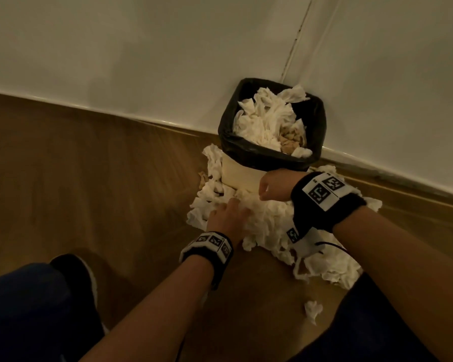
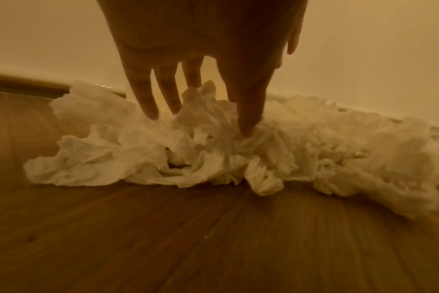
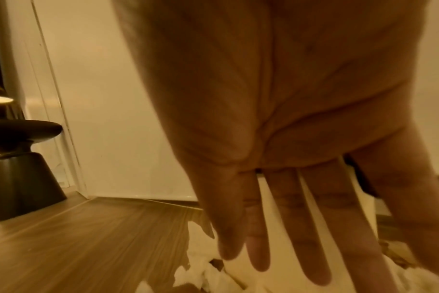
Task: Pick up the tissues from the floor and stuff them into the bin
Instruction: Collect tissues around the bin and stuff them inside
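A white bin (image 1: 239, 176) with a black liner (image 1: 272, 158) stands in the wall corner, heaped with crumpled white tissues (image 1: 264, 121). More tissues (image 1: 270, 226) lie piled on the wood floor in front of and around it. My left hand (image 1: 228, 212) rests on the pile's left part. In the left wrist view the left hand (image 2: 198, 121) has straight fingers and thumb dipping into the tissues (image 2: 213, 154). My right hand (image 1: 271, 188) hovers just in front of the bin over the pile. Its fingers (image 3: 311, 247) point straight down and hold nothing.
One small stray tissue (image 1: 313, 310) lies nearer to me on the floor. A dark pedestal stool (image 3: 25, 168) stands off to the left by the wall. My knee and dark shoe (image 1: 73, 275) are at lower left. White walls close in behind the bin.
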`<state>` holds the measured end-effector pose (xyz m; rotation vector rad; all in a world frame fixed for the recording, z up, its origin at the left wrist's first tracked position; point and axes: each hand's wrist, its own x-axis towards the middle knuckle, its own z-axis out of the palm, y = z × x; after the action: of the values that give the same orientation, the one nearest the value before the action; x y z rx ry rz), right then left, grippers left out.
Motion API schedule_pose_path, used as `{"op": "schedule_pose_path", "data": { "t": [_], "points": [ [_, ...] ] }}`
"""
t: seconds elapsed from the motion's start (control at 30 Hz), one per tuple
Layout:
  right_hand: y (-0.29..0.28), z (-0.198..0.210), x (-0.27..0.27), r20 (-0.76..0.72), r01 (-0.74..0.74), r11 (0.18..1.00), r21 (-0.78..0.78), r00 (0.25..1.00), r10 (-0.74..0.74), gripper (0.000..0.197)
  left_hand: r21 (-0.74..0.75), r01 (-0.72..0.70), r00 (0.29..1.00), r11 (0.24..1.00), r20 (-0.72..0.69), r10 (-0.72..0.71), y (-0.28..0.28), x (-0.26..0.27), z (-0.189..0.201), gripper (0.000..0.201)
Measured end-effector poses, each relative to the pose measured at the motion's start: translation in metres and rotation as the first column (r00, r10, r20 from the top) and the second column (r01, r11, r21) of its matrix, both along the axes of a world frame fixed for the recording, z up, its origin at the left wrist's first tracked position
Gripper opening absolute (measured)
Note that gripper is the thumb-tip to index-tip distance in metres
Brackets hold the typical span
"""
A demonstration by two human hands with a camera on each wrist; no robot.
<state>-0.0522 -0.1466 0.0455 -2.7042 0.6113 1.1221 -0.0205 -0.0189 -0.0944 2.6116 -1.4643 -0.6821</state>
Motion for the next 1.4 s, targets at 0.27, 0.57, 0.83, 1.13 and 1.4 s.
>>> {"op": "schedule_pose_path", "data": {
  "t": [0.27, 0.57, 0.83, 1.13, 1.4],
  "points": [
    [-0.002, -0.022, 0.005, -0.043, -0.046, 0.999, 0.008, 0.998, 0.047, 0.042, -0.264, -0.489, 0.844, 0.831, -0.384, 0.375, 0.019, 0.055, 0.015, 0.032],
    [0.003, -0.084, -0.005, -0.095, -0.039, 0.999, 0.007, 0.995, 0.04, 0.088, -0.13, -0.892, 0.356, 0.432, -0.792, 0.496, 0.04, 0.069, 0.012, 0.042],
    [0.019, -0.092, -0.011, 0.199, 0.041, 0.999, -0.025, 0.979, -0.035, 0.03, -0.027, -0.917, 0.222, 0.397, -0.862, 0.455, 0.033, 0.065, 0.027, 0.013],
    [0.024, -0.027, 0.015, 0.319, 0.044, 0.999, -0.006, 0.947, -0.04, 0.024, -0.068, -0.893, 0.297, 0.444, -0.831, 0.47, 0.044, 0.074, 0.042, 0.033],
    [0.004, 0.06, -0.001, 0.669, 0.131, 0.84, 0.526, 0.546, -0.504, 0.011, -0.053, -0.949, 0.156, 0.312, -0.935, 0.318, 0.048, 0.068, 0.075, 0.032]
  ]
}}
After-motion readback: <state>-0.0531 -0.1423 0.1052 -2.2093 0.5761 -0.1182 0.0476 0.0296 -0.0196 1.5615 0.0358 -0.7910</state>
